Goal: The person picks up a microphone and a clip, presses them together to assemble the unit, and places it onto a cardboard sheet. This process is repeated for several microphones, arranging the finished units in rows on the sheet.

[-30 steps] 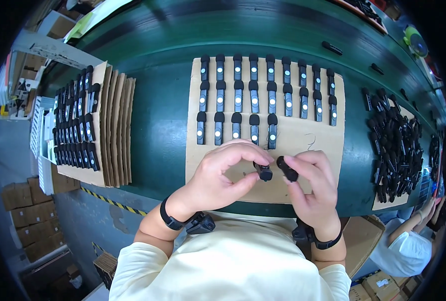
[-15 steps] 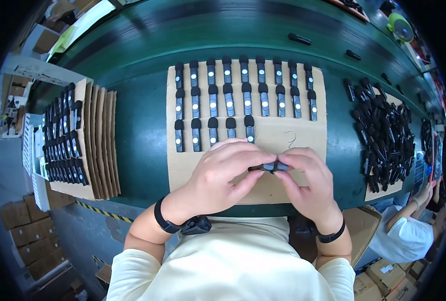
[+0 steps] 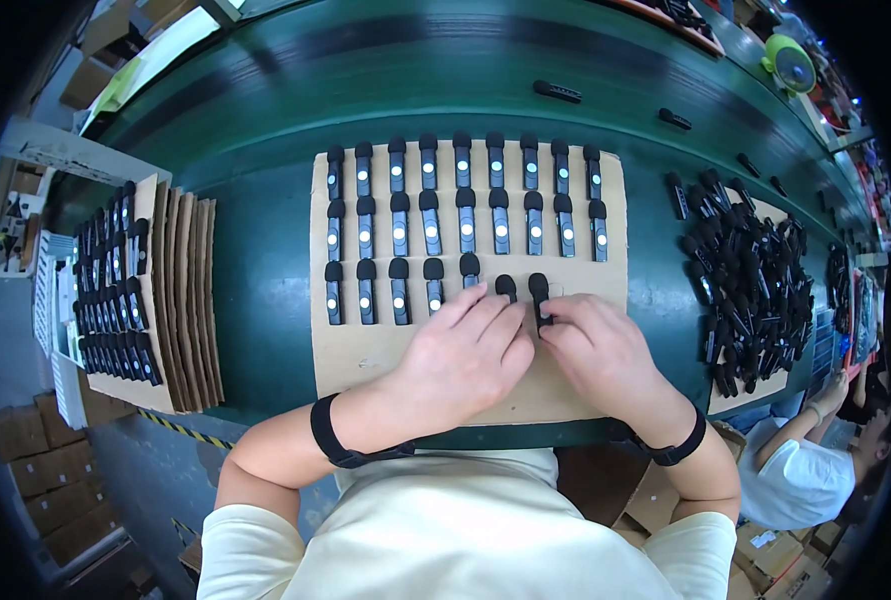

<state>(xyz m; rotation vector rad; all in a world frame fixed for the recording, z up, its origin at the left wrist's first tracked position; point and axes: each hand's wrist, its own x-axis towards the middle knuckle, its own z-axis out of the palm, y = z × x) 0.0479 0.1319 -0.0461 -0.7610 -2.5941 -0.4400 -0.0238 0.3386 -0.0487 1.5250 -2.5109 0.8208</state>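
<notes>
Small black clip-on microphones with foam tops lie in rows on a cardboard sheet (image 3: pixel 365 365), most with a round pale sticker on the body. At the right part of the third row, my left hand (image 3: pixel 465 350) has its fingers closed around the lower body of one microphone (image 3: pixel 506 287); only its foam top shows. Beside it, my right hand (image 3: pixel 600 345) pinches another microphone (image 3: pixel 539 288) between thumb and fingers, foam top pointing away from me. Both of these microphones appear to rest on the sheet, and my fingers hide their lower ends.
To the right, a large heap of microphones (image 3: pixel 750 290) covers another cardboard piece. A stack of cardboard sheets (image 3: pixel 190 300) stands at the left, with microphones on its outer face. Loose microphones (image 3: pixel 557 91) lie on the green table (image 3: pixel 265 230). A person (image 3: pixel 800 470) works at far right.
My hands were together holding small dark pieces above the cardboard. They have moved apart slightly and up to the third row, each with a microphone. The view has shifted a little.
</notes>
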